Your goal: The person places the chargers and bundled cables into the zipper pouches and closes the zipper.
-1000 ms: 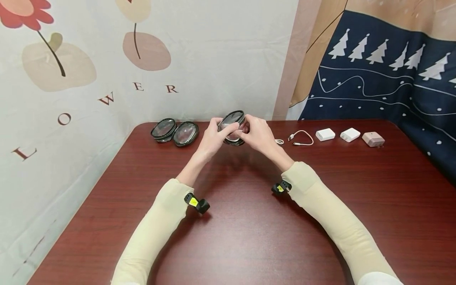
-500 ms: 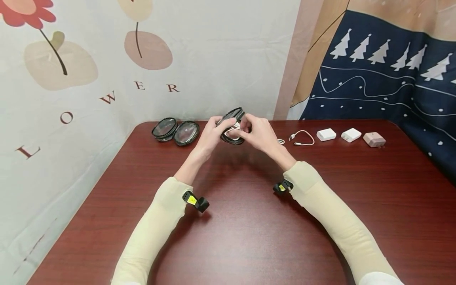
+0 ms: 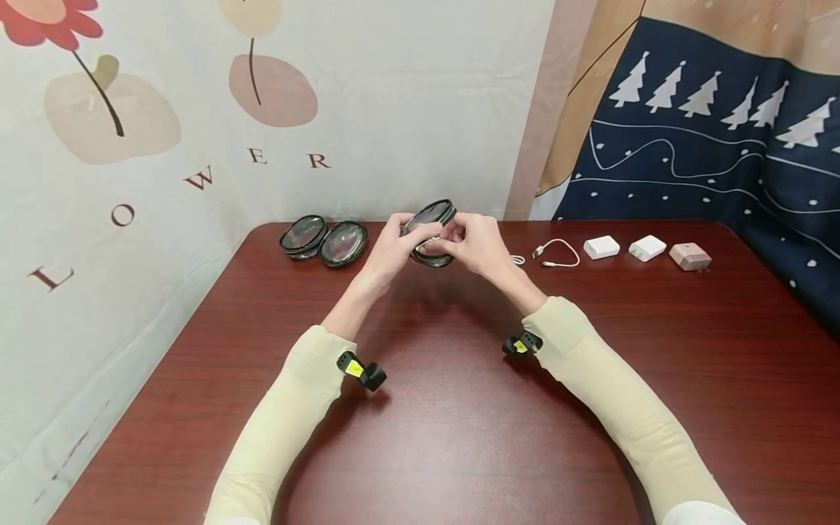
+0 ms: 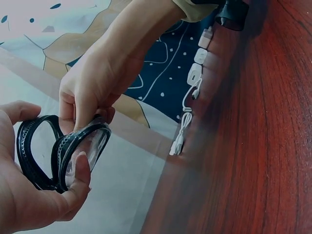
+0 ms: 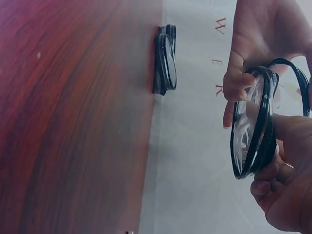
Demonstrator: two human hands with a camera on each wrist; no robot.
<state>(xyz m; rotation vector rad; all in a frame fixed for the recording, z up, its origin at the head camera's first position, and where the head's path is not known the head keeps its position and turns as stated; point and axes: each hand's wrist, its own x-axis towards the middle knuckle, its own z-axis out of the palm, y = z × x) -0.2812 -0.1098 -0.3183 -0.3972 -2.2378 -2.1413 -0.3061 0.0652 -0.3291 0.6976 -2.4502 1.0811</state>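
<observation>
Above the far edge of the table, a round clear zip pouch with black trim [image 3: 433,211] stands unzipped, its two halves spread apart. My left hand [image 3: 387,254] grips it from the left, thumb across one half. From the other side my right hand [image 3: 481,244] pinches the lower half, its thumb reaching inside the opening in the right wrist view. A whitish coiled cable [image 5: 243,141] shows through the clear wall there, partly hidden by fingers and glare.
Two similar round pouches [image 3: 343,244] lie at the back left of the table [image 3: 420,408]. To the right are a bundled white cable [image 4: 181,132], a short white charging cable [image 3: 556,253], two white charger plugs [image 3: 601,248] and a pinkish one [image 3: 690,257]. Patterned cloth hangs behind.
The pouch's upper half tipped up and back while white cable showed inside; now it is tilted toward the camera again. My right fingers shifted slightly at the opening. Both hands kept their place.
</observation>
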